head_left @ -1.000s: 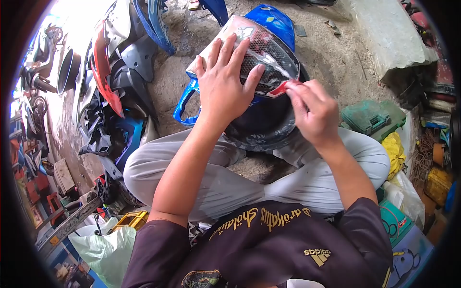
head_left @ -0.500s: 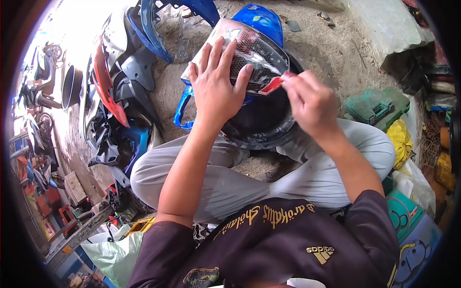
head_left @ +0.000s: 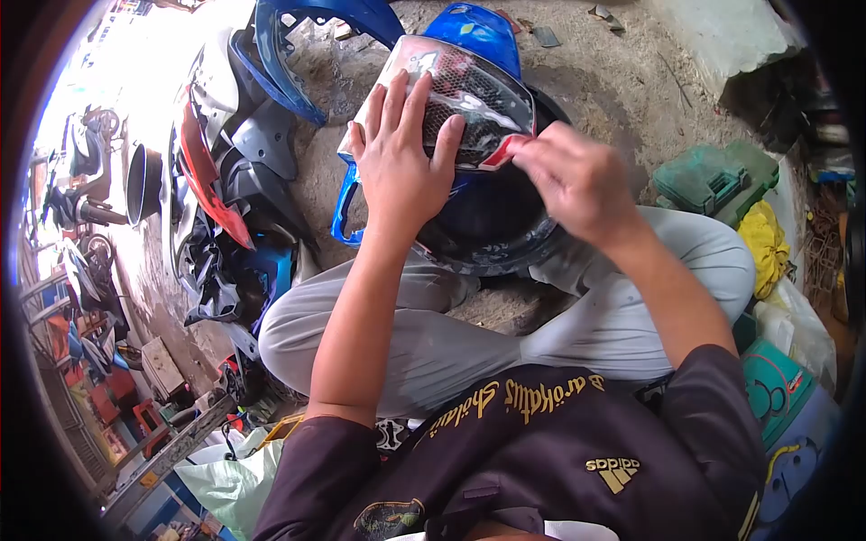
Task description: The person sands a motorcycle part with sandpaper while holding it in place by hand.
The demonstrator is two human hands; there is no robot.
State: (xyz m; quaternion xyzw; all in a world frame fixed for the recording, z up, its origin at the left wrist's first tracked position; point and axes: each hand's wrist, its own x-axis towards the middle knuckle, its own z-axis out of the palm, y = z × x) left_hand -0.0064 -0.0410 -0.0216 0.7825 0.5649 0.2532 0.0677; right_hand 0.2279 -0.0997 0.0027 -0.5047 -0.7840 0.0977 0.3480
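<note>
A motorcycle body panel [head_left: 483,95] with a honeycomb pattern, whitish patches and a pale edge rests on a black round tub or tyre-like support [head_left: 487,230]. My left hand [head_left: 403,153] lies on the panel's left part with fingers spread. At the panel's near right corner is a red strip [head_left: 498,155]; I cannot tell whether it belongs to the panel or is a separate film. My right hand [head_left: 573,171], blurred by motion, has its fingers pinched together at this strip. What exactly they grip is hidden. Blue plastic [head_left: 474,32] shows behind the panel, and a blue bracket-shaped part [head_left: 345,207] below its left side.
Several fairing pieces pile up on the left, among them a red one [head_left: 203,171] and a blue one [head_left: 289,81]. To the right stand a green tool case [head_left: 713,180], a yellow bag [head_left: 765,248] and a concrete block [head_left: 722,36]. My crossed legs [head_left: 361,334] surround the support.
My right hand has moved slightly left along the panel's near right corner, and less of the red strip shows. My left hand keeps its place on the panel. The whole view has shifted a little.
</note>
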